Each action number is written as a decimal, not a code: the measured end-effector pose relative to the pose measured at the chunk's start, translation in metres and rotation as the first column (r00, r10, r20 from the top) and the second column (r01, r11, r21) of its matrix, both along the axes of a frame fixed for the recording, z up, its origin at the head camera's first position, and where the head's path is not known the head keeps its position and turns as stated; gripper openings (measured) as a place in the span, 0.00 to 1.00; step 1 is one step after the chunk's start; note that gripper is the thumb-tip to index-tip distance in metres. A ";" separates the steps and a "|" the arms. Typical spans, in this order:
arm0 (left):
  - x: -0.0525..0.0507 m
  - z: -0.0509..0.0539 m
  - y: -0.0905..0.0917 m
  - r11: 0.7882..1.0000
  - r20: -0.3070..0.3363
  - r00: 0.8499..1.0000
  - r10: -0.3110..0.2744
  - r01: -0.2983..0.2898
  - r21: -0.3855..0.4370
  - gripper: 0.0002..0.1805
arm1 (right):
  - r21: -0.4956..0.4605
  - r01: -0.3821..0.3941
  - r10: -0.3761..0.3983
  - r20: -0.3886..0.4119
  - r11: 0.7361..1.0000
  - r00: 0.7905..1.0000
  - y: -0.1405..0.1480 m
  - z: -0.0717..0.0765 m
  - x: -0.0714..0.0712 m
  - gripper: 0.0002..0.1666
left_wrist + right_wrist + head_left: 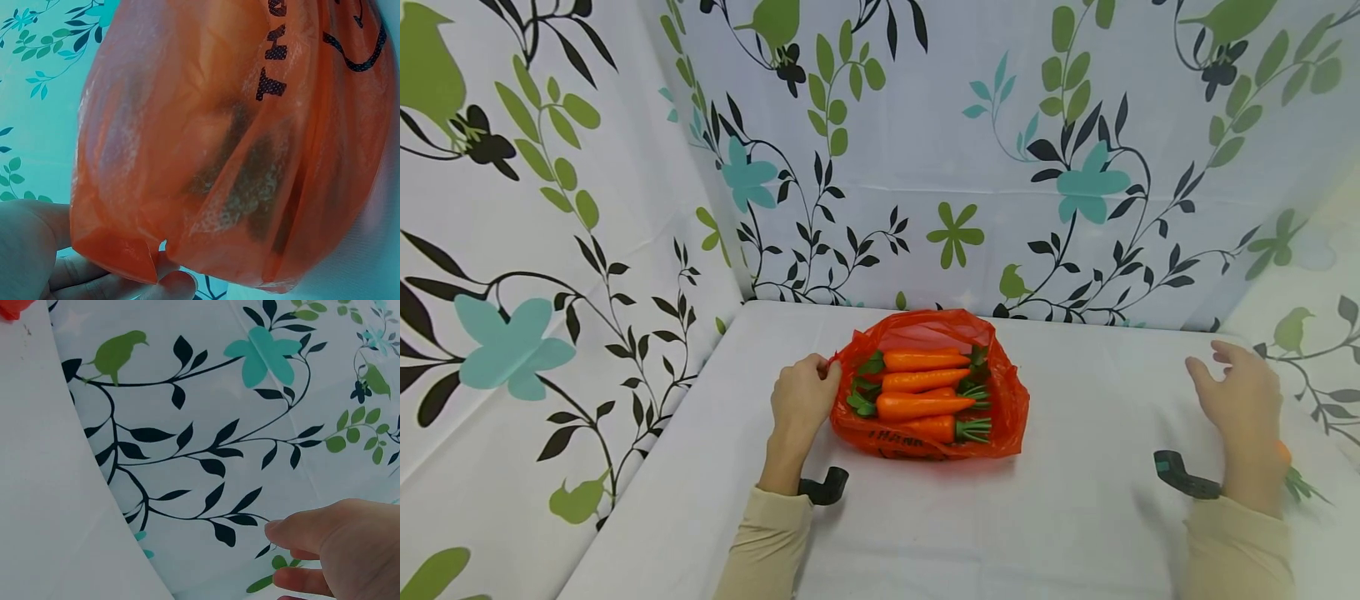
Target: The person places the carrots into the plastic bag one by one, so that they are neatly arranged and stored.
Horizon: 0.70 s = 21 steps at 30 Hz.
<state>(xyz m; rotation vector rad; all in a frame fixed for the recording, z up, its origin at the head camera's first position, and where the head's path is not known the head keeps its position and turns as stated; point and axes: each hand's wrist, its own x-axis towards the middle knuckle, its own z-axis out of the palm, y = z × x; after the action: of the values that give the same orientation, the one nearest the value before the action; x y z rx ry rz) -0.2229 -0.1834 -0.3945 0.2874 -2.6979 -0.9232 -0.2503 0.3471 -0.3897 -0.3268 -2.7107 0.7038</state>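
Observation:
A red plastic bag (pixel 1011 417) lies on the table with its mouth open, and several orange carrots (pixel 925 406) with green tops rest inside it. My left hand (pixel 801 396) pinches the bag's left edge between thumb and fingers; in the left wrist view the bag (pixel 187 156) fills most of the picture and black lettering shows on it. Off to the right, my right hand (pixel 1243 400) is raised with loosely bent fingers and holds nothing. Another carrot (pixel 1285 454) lies by the right wrist, mostly hidden behind it.
The white table (pixel 925 533) meets patterned curtains (pixel 865 192) at its back and left side. Each wrist wears a black camera mount, one (pixel 825 486) on the left and one (pixel 1183 475) on the right.

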 end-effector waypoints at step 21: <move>-0.001 -0.002 0.000 1.000 0.005 1.000 0.002 -0.002 -0.001 0.16 | 0.007 0.127 -0.126 0.180 0.992 0.976 0.028 -0.017 0.006 0.38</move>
<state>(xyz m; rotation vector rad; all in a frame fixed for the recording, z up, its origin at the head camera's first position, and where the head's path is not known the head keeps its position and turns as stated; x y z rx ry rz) -0.2238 -0.1834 -0.3962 0.2926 -2.7016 -0.9214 -0.2440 0.3752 -0.4063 -0.5851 -2.8264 0.6741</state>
